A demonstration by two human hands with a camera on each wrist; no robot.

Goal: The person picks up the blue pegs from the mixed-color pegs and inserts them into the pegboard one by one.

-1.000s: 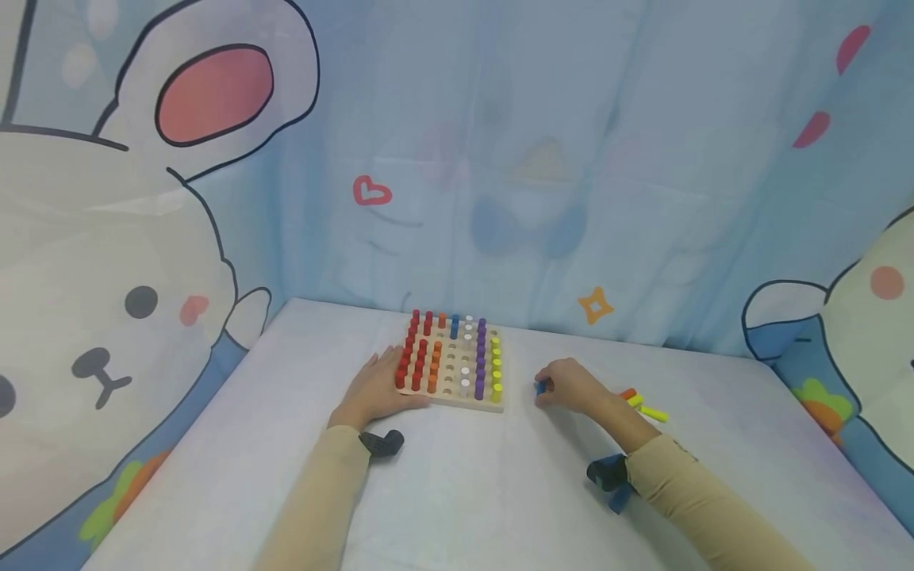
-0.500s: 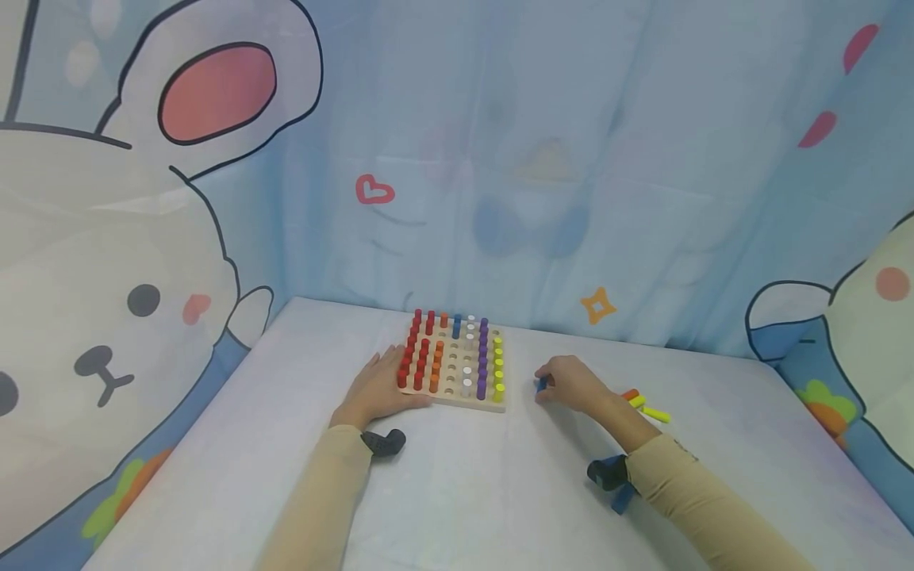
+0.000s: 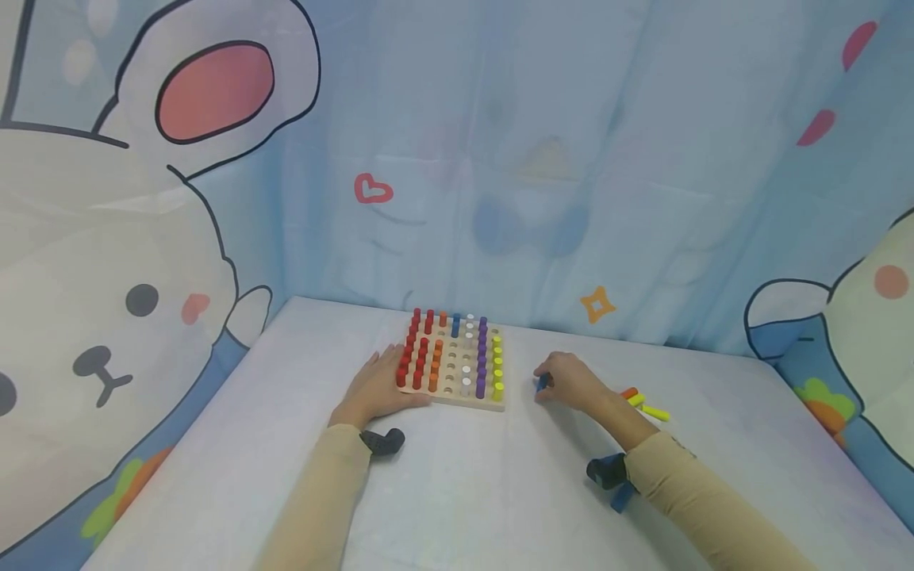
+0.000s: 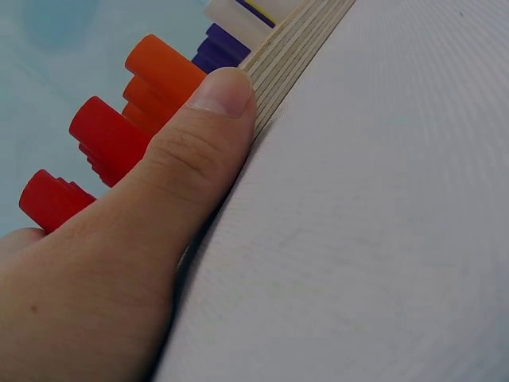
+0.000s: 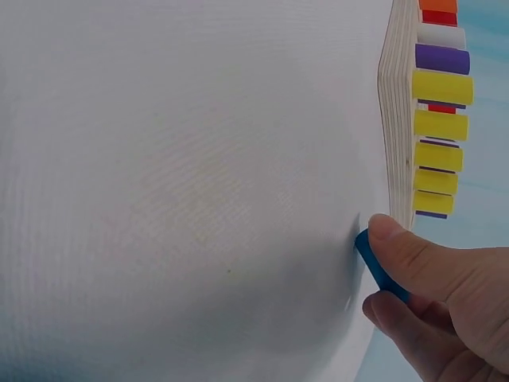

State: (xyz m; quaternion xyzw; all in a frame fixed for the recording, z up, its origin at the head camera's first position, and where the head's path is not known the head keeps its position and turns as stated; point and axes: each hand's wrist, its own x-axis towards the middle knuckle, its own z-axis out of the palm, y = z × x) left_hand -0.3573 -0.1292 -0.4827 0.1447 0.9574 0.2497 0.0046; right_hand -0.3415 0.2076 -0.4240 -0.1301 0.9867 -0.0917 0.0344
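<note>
A wooden pegboard [image 3: 451,373] stands on the white table, with upright red, orange, blue, white, purple and yellow pegs in columns. Bare holes show in its blue, orange and white columns. My left hand [image 3: 382,385] rests against its near left corner, fingers along the left side. In the left wrist view, the straight thumb [image 4: 199,135] lies along the board's layered edge. Right of the board, my right hand [image 3: 571,382] pinches a blue peg [image 5: 378,263] between thumb and fingertips, low over the table. The fingertips hide part of that peg.
Beyond my right wrist lie an orange peg [image 3: 629,393] and yellow pegs [image 3: 654,413]. A blue peg-like piece [image 3: 623,497] lies beneath the right wrist camera, partly hidden. A printed curtain [image 3: 528,198] hangs behind the table.
</note>
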